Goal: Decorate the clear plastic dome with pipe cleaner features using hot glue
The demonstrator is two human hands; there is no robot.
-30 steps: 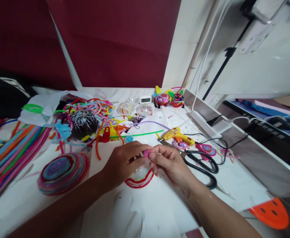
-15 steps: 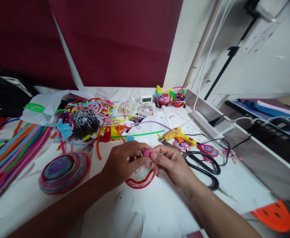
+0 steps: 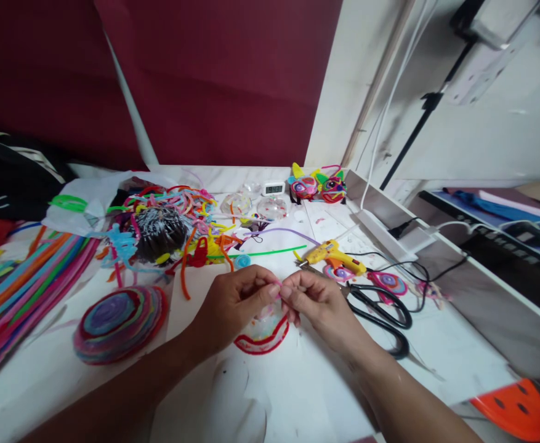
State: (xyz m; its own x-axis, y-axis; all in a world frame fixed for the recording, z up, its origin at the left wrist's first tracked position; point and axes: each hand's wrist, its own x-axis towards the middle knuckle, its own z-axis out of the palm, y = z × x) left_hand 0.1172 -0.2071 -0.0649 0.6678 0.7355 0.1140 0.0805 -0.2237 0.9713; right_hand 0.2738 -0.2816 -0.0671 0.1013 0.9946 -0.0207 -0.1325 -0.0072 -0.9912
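Note:
My left hand [image 3: 239, 304] and my right hand [image 3: 316, 307] meet above the table, fingertips pinched together. Between them is a small pink pipe cleaner coil [image 3: 278, 285], now mostly covered by the fingers. Below the hands a clear plastic dome [image 3: 263, 329] rests on white paper, edged with a red pipe cleaner [image 3: 265, 348]; its upper part is hidden. Black-handled scissors [image 3: 383, 307] lie just right of my right hand, beside a yellow glue gun [image 3: 337, 255]. A small blue coil [image 3: 242, 261] sits beyond my left hand.
A striped pipe cleaner disc [image 3: 119, 323] and a bundle of colourful pipe cleaners [image 3: 24, 289] lie left. Behind are a tangled pipe cleaner heap [image 3: 172, 209], clear domes [image 3: 272, 207], a small digital clock [image 3: 273, 188] and two decorated masks [image 3: 318, 186]. A power strip [image 3: 385, 234] runs along the right ledge.
The fingers have closed further over the pink coil, which showed as a round spiral before and is now nearly hidden. Both hands stay in about the same place.

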